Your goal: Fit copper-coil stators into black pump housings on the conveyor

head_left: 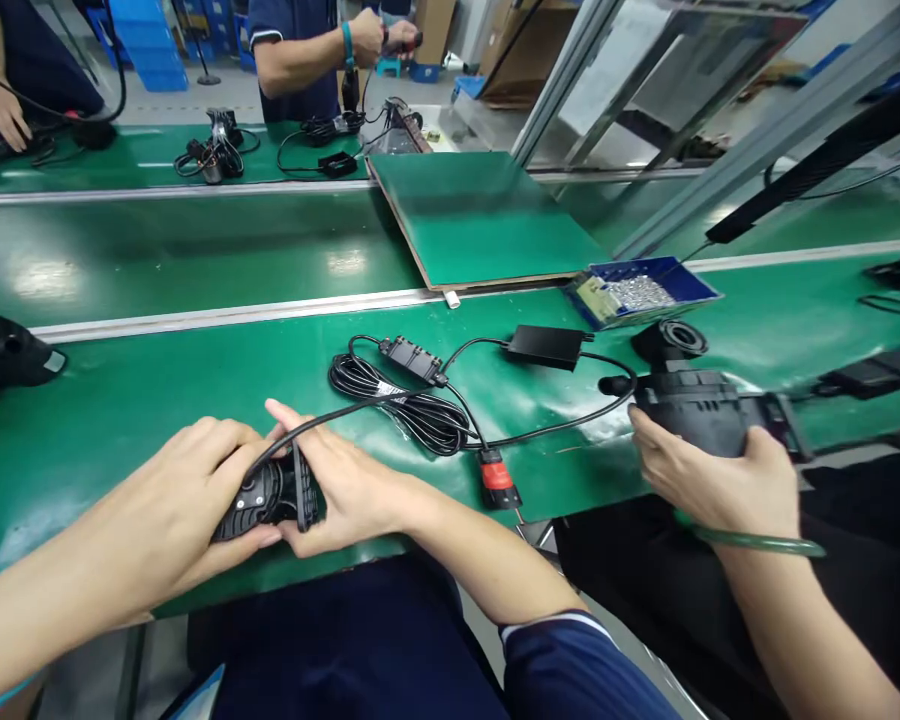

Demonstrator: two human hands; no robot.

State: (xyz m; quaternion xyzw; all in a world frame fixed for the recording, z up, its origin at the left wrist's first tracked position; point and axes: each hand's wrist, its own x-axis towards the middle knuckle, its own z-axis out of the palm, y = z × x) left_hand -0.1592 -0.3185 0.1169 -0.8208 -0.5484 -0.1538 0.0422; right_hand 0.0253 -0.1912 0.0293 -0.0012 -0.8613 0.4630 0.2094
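Observation:
Both my hands are closed around a black plastic device [259, 500] with small screws, just above the bench's near edge. My left hand [202, 480] wraps its ribbed rounded end. My right hand [349, 490] grips the flat bracket-like end, thumb below and fingers above. A black cable [322, 415] runs from the device over my right fingers toward a coiled black cable [397, 400] on the green bench. Beside the coil lie a ribbed black module [412, 358], a flat black box [546, 346] and a black connector with a red band [497, 478].
On the right, a co-worker's hand [720, 480] holds a black device [694, 405]. A blue tray [649, 285] of small metal parts stands behind it. A green board [480, 220] spans the channel. A black tool [11, 355] lies at left. Other workers handle parts across the bench.

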